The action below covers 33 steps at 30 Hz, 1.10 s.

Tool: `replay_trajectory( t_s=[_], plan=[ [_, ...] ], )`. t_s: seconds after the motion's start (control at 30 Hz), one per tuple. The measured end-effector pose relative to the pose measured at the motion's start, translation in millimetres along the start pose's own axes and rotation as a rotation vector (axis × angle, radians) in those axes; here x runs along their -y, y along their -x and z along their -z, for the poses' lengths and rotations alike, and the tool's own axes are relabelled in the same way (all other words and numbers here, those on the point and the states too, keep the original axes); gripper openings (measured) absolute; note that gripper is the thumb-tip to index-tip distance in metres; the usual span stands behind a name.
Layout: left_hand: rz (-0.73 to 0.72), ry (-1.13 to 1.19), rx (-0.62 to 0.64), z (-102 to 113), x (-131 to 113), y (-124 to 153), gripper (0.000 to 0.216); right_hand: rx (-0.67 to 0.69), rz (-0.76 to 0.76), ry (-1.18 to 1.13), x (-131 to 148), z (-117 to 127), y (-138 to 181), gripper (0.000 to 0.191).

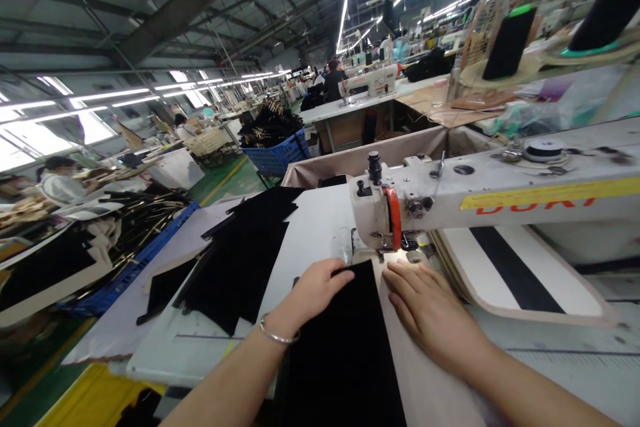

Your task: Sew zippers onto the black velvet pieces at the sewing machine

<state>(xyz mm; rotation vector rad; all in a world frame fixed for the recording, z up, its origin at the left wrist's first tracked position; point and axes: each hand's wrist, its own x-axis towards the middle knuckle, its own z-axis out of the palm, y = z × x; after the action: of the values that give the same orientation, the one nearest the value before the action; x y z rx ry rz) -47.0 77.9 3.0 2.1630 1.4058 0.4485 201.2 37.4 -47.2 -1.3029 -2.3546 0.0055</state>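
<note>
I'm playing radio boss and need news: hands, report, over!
Left hand on black panel. Right hand palm-down on pale material. Sewing machine head close ahead.

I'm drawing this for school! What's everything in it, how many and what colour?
Near sewing machine: one, white, right.
Far sewing machine: one clear, white, upper middle.
Fabric panel: one, black, bottom middle.
Pale fabric: one, beige, beside that panel.
Piled pieces: uncountable, black, centre-left.
Striped panels: stack, black-and-white, right.
Blue crates: two, blue, left and farther back.
Large thread cones: two, black, top right.
People: several, dark or pale clothes, background.
Strip lights: many, white, overhead.
Bracelet: one, silver, left wrist.
Left hand: one, bare, on fabric panel.
Right hand: one, bare, on pale fabric.
</note>
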Motion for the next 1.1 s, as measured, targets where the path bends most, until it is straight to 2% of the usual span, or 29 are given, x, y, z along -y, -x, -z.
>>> replay_trajectory(
  t_s=[0.03, 0.13, 0.23, 0.43, 0.87, 0.97, 1.1],
  plan=[
    [-0.017, 0.026, -0.021, -9.9, -8.2, -2.8, 0.011, 0.002, -0.004, -0.005, -0.1, 0.0, 0.1, 0.041],
    [-0.075, 0.031, -0.147, -34.8, -21.9, -15.4, 0.027, -0.006, 0.002, -0.012, -0.5, -1.1, 0.6, 0.043],
    [-0.122, -0.017, -0.183, -45.1, -23.1, -29.4, 0.018, -0.017, 0.016, -0.008, -0.9, -2.3, 0.7, 0.045],
    [-0.094, -0.089, -0.186, -45.9, -21.4, -44.0, 0.002, 0.028, -0.013, -0.004, -0.8, -0.3, 0.0, 0.05],
    [-0.055, -0.107, -0.25, -53.4, -19.4, -50.9, 0.007, 0.039, -0.03, -0.001, -0.4, -0.2, -4.3, 0.054],
    [-0.133, -0.185, -0.241, -49.0, -27.3, -40.3, 0.007, 0.026, -0.021, 0.001, -1.4, -0.6, -2.3, 0.053],
    [-0.35, -0.255, -0.113, -49.2, -33.6, -16.2, 0.016, 0.006, 0.015, -0.028, -1.8, 0.3, 1.1, 0.046]
  ],
)
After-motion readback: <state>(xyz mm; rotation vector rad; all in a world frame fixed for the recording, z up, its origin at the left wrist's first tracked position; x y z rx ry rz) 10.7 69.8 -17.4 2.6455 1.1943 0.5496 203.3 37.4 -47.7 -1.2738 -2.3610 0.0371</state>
